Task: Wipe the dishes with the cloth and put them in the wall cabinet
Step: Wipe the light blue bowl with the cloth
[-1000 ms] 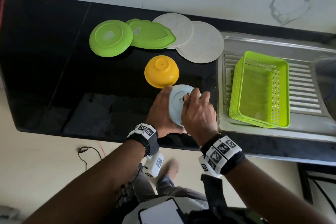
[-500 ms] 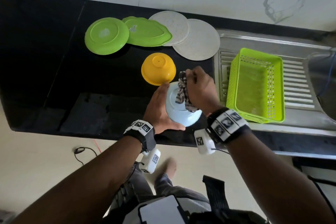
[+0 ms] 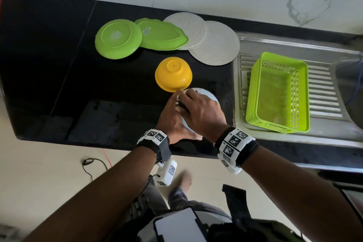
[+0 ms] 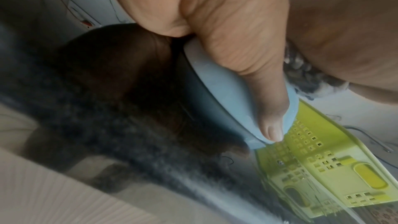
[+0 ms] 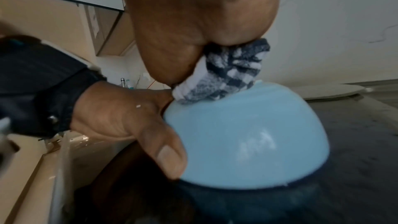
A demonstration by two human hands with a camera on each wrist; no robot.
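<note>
Black counter (image 3: 59, 65) with a steel sink drainboard (image 3: 324, 88) at its right end. On the drainboard stands a green perforated basket (image 3: 279, 92), open side up, with nothing visible inside it. Along the back of the counter lie four plates in an overlapping row: a round green plate (image 3: 117, 39) upside down at the left, a leaf-shaped green plate (image 3: 163, 35) beside it, then two pale speckled plates (image 3: 214, 43), the nearer one lapped by the farther. In front of them a yellow bowl (image 3: 173, 74) sits inverted on the counter. Just beside it, at the counter's front edge, a pale blue bowl (image 5: 247, 134) is held base outward, rim close to the counter. The left hand (image 3: 172, 120) cups the bowl from the left, its thumb (image 5: 168, 156) laid along the outer wall toward the rim and its fingers on the far side, so the grip is wide and wrapped around the bowl. The right hand (image 3: 202, 112) reaches over the left from the right, fingers curled tightly on a bunched blue-and-white checked cloth (image 5: 226, 72), which is pressed against the bowl's base. Both wrists carry bands with black-and-white markers. The wall cabinet's contents cannot be told.
</note>
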